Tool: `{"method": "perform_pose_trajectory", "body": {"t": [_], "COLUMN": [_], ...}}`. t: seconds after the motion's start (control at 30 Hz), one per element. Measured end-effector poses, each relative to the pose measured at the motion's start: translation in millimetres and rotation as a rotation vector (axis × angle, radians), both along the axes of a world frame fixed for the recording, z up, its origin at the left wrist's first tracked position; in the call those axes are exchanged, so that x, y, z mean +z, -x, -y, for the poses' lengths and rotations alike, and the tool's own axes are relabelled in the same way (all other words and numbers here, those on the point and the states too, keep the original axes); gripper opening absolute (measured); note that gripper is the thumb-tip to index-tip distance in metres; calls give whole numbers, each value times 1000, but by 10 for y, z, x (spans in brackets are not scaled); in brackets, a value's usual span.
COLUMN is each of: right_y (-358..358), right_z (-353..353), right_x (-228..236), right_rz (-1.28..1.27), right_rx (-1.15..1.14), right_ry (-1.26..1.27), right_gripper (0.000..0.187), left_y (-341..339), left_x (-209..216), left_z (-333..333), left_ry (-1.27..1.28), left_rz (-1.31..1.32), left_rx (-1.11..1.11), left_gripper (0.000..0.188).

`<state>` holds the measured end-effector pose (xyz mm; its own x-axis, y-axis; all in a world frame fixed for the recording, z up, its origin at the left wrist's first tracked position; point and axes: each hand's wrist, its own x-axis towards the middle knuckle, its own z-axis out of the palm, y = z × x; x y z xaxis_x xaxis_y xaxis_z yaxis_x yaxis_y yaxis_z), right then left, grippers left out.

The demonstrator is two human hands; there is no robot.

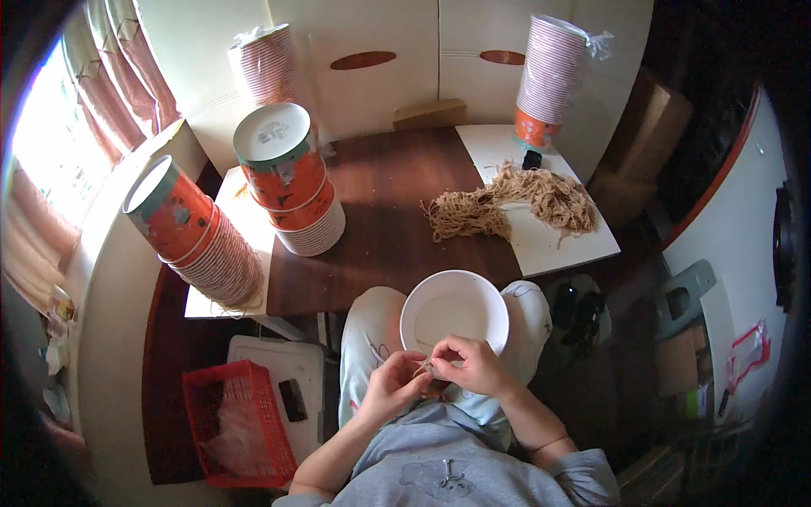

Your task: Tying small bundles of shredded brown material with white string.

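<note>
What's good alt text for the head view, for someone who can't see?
A seated person's left hand and right hand pinch a small, unclear item over the lap, by a white tub. Ahead, a brown-and-white table holds tangled tan string and stacks of orange-and-white buckets.

A red basket (269, 411) stands at left — pinkish curtains (127, 72) flank a bright window (52, 127).

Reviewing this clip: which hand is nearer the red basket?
Left. The left hand is right of the red basket; the right hand is farther right, beyond the left.
</note>
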<state>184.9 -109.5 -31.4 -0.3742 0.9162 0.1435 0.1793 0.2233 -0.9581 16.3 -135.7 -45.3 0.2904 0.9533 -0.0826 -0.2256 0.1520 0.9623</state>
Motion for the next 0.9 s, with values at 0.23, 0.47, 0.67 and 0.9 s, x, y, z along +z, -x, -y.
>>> {"method": "perform_pose_trajectory", "body": {"t": [0.23, 0.47, 0.67, 0.9], "right_y": [-14, -34, -21, -8], "right_z": [14, 11, -7, -2], "right_x": [63, 68, 27, 10], "right_rz": [-5, -47, 88, 69], "right_rx": [33, 65, 6, -33], "right_ry": [72, 103, -35, -63], "right_gripper": [11, 16, 9, 6], "left_y": [-9, -5, 7, -12], "left_x": [-71, -94, -68, -51], "left_z": [-31, -33, -25, -14], "left_ry": [-86, -124, -51, -56], "left_rz": [-212, -199, -166, -138], "left_rx": [97, 100, 78, 113], "left_gripper": [12, 12, 12, 10]}}
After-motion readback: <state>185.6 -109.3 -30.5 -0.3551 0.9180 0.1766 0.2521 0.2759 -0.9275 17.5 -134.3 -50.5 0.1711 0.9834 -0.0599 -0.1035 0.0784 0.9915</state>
